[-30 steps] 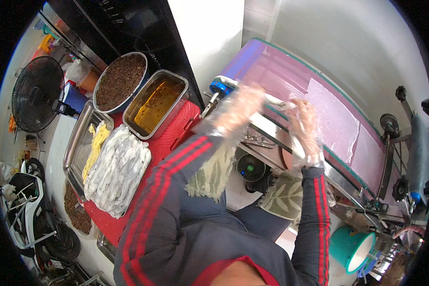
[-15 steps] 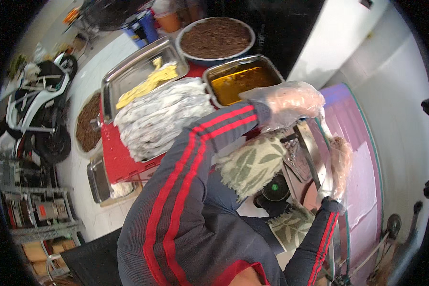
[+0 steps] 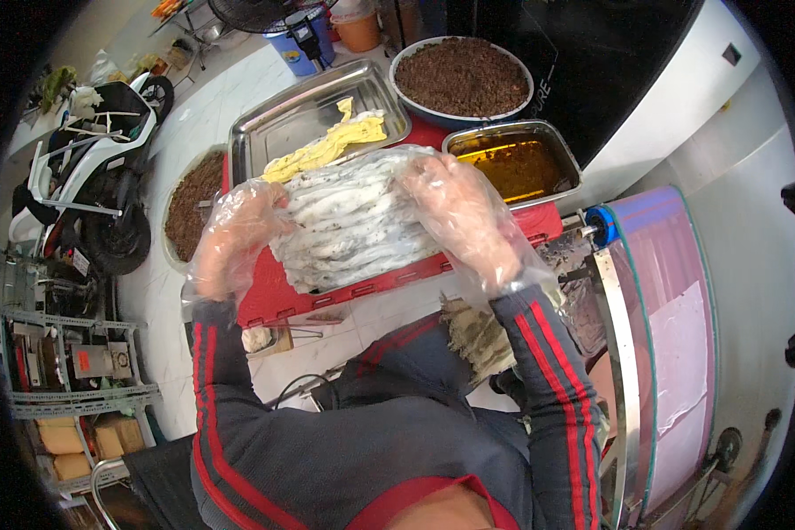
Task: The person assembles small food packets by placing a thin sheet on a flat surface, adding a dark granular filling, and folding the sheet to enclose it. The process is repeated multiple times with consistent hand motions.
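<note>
A pile of long, soft white rolls (image 3: 353,230) with dark specks lies on the red table (image 3: 327,302) in front of me. My left hand (image 3: 234,234), in a loose clear plastic glove, is at the pile's left end, its fingers closed on a roll's end. My right hand (image 3: 464,212), gloved likewise, bends over the right end with curled fingers on the same upper part of the pile. The glove and knuckles partly hide its fingertips. Behind the pile, a crumpled yellow cloth (image 3: 331,146) lies in a steel tray (image 3: 261,128).
A basin of brown crumbly material (image 3: 459,78) stands at the back, beside a steel pan of amber liquid (image 3: 519,168). On the right is a roller frame with a pinkish sheet (image 3: 671,318). A motorbike (image 3: 106,177) and metal shelves (image 3: 79,353) stand at left.
Both hands have swung left from the roller frame, where a white strip stretched between them, to the two ends of the white pile. My view has turned with them.
</note>
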The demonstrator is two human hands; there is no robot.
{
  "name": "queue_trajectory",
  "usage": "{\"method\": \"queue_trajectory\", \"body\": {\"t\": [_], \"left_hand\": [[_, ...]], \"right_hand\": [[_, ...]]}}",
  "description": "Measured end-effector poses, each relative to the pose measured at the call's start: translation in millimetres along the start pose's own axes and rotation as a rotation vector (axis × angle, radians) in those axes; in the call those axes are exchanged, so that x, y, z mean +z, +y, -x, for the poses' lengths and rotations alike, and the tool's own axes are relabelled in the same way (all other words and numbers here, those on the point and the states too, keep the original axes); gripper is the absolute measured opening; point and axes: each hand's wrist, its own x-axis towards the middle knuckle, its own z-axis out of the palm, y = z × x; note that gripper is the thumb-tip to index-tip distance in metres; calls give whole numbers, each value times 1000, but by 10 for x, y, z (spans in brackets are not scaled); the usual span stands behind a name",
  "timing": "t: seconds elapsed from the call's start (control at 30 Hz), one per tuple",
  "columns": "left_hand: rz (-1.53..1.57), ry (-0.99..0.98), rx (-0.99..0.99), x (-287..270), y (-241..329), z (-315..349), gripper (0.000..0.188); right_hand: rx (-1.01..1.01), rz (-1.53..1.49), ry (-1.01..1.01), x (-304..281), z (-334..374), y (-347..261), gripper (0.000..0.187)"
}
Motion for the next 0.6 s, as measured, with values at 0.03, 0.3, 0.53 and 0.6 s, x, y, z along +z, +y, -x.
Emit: {"method": "queue_trajectory", "body": {"t": [0.03,0.3,0.53,0.6], "left_hand": [[-162,-63,49,35,-30,-141,48],[-802,-404,856,1553,-103,-2559,53],[-1218,-784,500,2056,-796,-3831,42],[-1055,-607,565,2022,-553,-3790,40]], "right_hand": [[9,-25,39,-49,72,15,32],[324,-90,208,-581,702,212,32],[527,-43,348,-907,1521,307,20],[548,-54,386,-1009,1821,331,21]]}}
